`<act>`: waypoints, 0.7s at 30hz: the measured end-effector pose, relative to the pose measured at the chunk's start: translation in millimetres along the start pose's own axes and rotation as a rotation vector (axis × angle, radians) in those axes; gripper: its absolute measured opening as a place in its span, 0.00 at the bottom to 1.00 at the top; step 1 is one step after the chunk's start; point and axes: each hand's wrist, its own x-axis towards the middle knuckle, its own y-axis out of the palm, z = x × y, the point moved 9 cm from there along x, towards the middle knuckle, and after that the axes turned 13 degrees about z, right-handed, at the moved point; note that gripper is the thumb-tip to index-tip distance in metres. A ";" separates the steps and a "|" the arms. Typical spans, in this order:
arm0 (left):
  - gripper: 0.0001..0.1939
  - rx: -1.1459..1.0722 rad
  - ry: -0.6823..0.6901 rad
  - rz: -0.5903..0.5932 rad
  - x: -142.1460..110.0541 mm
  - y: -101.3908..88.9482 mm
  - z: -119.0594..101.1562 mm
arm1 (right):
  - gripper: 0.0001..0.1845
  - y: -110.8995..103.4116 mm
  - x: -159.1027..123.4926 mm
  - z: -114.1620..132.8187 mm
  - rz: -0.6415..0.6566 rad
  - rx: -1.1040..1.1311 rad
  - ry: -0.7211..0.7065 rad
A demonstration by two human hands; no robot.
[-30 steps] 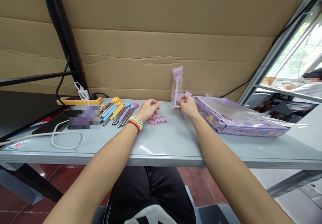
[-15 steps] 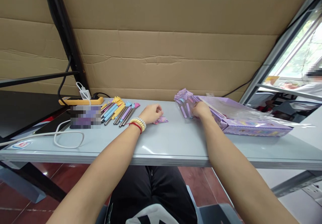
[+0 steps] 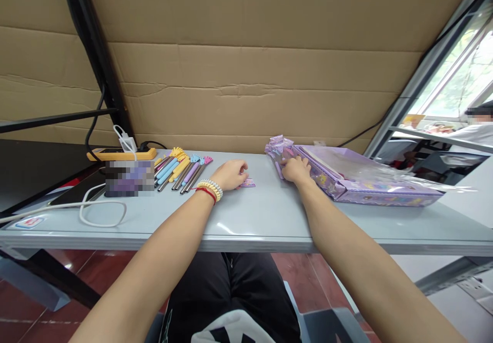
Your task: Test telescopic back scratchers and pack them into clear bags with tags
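Note:
My left hand rests on the desk with its fingers curled in. Any object inside them is hidden. Partly under that hand lies a small pink-purple packet. My right hand is at the near left end of a purple box, its fingers apart over a pile of clear-and-purple wrapped packets. Pen-like sticks show inside some of these wrappers. Left of my left hand lies a row of metal-shafted sticks with yellow, blue, purple and pink grips, several of them tipped with small hand shapes.
The purple box, with clear plastic film over it, fills the right of the desk. At left are a yellow power strip, a white charger, a looped white cable and a blurred item. Cardboard stands behind. Another person sits far right.
My right hand has shifted left along the packets and its fingers have spread. My left hand stays in nearly the same place.

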 end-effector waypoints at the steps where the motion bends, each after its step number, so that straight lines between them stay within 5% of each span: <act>1: 0.12 0.002 0.004 0.001 0.0 -0.1 -0.5 | 0.22 1.2 1.4 -0.1 0.011 0.004 -0.001; 8: 0.12 -0.011 -0.006 -0.043 -0.6 -4.2 3.5 | 0.23 5.6 5.7 0.7 0.034 0.031 0.007; 12: 0.11 0.000 -0.013 -0.079 0.0 -6.5 7.3 | 0.22 -7.0 -4.6 10.5 -0.117 0.084 -0.033; 16: 0.11 0.021 -0.009 -0.085 1.6 -6.6 8.4 | 0.17 -20.4 -17.6 33.0 -0.266 0.190 -0.229; 21: 0.10 0.009 -0.041 -0.058 0.8 -5.6 10.4 | 0.13 -3.4 -24.6 70.1 -0.056 0.308 -0.556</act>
